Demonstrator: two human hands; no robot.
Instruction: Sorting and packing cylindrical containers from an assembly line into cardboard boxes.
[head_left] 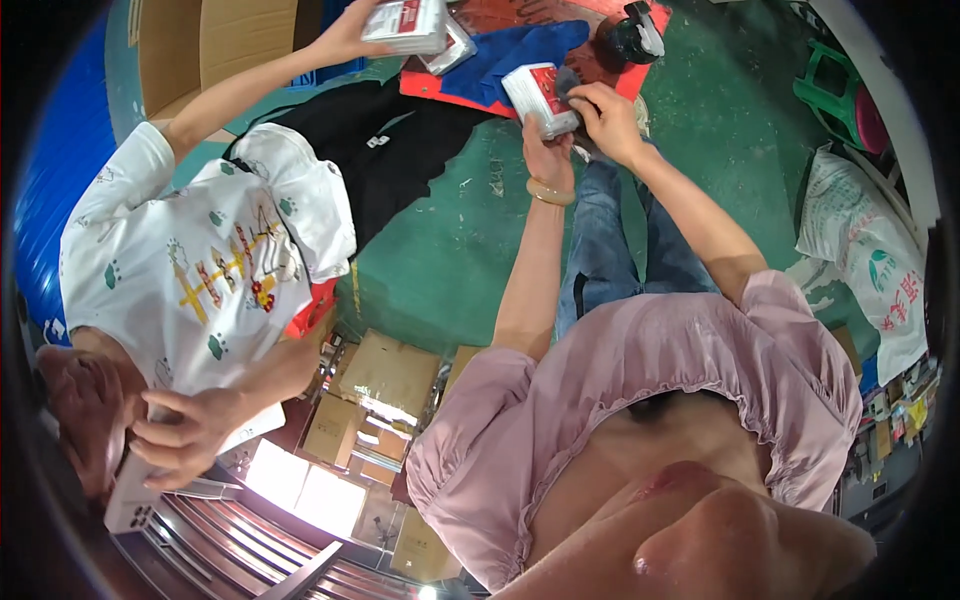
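Note:
My left hand, with a pale bangle on its wrist, is closed around the lower end of a stack of white-and-red flat packets. The stack is held tilted over the near edge of a red stool-like surface. At its right side, my right hand pinches a small dark grey piece that looks like cloth, against or close to the packets. Whether it touches them I cannot tell. Just behind the stack lies a crumpled blue cloth.
A person on the left grips another packet stack and holds a white phone. Near it lies a further packet. A black bottle-like object stands at right. Cardboard box, green stool and white sack stand around.

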